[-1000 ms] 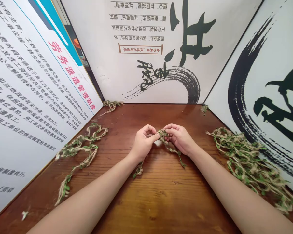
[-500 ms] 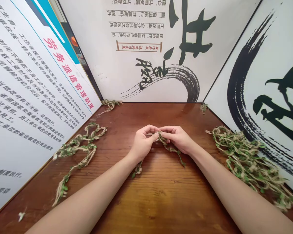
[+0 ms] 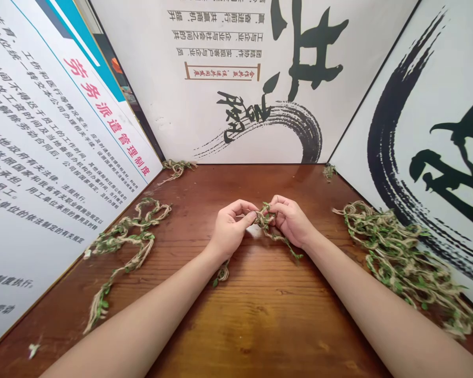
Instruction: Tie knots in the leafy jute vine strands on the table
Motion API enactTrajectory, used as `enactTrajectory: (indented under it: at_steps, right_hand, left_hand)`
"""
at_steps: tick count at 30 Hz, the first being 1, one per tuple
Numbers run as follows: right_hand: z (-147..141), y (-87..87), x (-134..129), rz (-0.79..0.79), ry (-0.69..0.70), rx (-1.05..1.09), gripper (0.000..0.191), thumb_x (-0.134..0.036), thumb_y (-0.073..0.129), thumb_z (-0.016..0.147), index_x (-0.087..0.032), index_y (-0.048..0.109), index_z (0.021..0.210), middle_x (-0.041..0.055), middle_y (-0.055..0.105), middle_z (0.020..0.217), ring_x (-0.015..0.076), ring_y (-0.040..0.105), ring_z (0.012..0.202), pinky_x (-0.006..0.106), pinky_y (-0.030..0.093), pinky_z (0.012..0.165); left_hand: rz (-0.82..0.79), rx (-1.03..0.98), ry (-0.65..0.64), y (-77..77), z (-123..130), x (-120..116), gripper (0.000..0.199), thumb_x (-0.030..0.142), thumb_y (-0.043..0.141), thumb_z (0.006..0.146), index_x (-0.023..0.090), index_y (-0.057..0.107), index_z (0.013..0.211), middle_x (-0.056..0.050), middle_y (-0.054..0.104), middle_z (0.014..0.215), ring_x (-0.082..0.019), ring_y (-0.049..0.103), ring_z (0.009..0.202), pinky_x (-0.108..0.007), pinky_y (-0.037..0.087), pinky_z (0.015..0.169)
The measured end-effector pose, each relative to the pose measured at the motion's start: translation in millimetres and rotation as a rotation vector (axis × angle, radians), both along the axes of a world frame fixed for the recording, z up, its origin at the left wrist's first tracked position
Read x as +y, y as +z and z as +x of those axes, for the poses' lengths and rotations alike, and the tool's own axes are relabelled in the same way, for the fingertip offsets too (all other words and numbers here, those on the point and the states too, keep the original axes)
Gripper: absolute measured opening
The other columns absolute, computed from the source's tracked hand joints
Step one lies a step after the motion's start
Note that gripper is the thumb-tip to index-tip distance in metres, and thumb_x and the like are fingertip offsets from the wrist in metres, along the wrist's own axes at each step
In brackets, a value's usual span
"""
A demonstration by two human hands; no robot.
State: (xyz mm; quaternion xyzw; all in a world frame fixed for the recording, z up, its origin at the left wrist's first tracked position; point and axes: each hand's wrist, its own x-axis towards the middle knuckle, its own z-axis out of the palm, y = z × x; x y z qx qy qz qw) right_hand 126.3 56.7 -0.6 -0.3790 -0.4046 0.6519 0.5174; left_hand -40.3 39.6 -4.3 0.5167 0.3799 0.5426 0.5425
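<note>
Between my two hands, over the middle of the table, is a twine cord with green leaves [image 3: 265,223]. My left hand [image 3: 232,226] pinches it between thumb and fingers from the left. On the other side my right hand [image 3: 289,218] grips a loop of the same cord with closed fingertips. One leafy end hangs down below my right hand to the right. A short coiled piece of leafy twine [image 3: 222,273] shows beside my left wrist, partly hidden by it; whether it joins the held cord cannot be seen.
Leafy cords [image 3: 122,239] lie along the left, with a large tangled pile [image 3: 405,262] at right. Smaller bits [image 3: 177,169] [image 3: 329,172] rest in the back corners. Printed white panels [image 3: 236,142] enclose the brown table [image 3: 240,325]. A white scrap [image 3: 33,350] lies front left.
My right hand has risen slightly and its fingers have drawn back from my left fingertips. More of the cord now shows bunched between my hands, and its hanging end has swung slightly right.
</note>
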Motion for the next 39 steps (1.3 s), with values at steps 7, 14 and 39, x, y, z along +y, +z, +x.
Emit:
enactTrajectory:
  at_steps: [7,14,39]
  right_hand:
    - [2.0,2.4,3.0,-0.079,-0.004,0.070,0.017,-0.024,0.067,0.061,-0.020,0.051,0.060,0.0006,0.065,0.064,0.0123,0.052,0.052,0.026,0.035,0.051]
    - [5.4,0.8,3.3,-0.040,0.108,0.023,0.007,-0.020,0.066,0.061,-0.018,0.066,0.068,0.0024,0.068,0.068,0.0138,0.056,0.059,0.027,0.040,0.057]
    - [21.7,2.1,3.6,-0.186,0.449,0.276,0.046,-0.014,0.054,0.061,-0.011,0.073,0.103,-0.0043,0.047,0.043,0.0074,0.022,0.036,0.018,0.018,0.034]
  left_hand:
    - [-0.025,-0.023,0.027,5.1,0.9,-2.3,0.018,0.032,0.080,0.073,0.018,0.070,0.079,-0.003,0.065,0.072,-0.011,0.053,0.060,-0.022,0.039,0.051]
    - [-0.080,-0.094,0.071,4.8,0.6,-0.2,0.019,0.030,0.081,0.071,0.017,0.069,0.079,-0.001,0.062,0.068,-0.008,0.046,0.052,-0.021,0.034,0.046]
    - [-0.083,-0.111,0.004,3.8,0.6,-0.6,0.025,0.034,0.083,0.071,0.017,0.070,0.083,0.000,0.064,0.068,-0.009,0.052,0.056,-0.021,0.039,0.051]
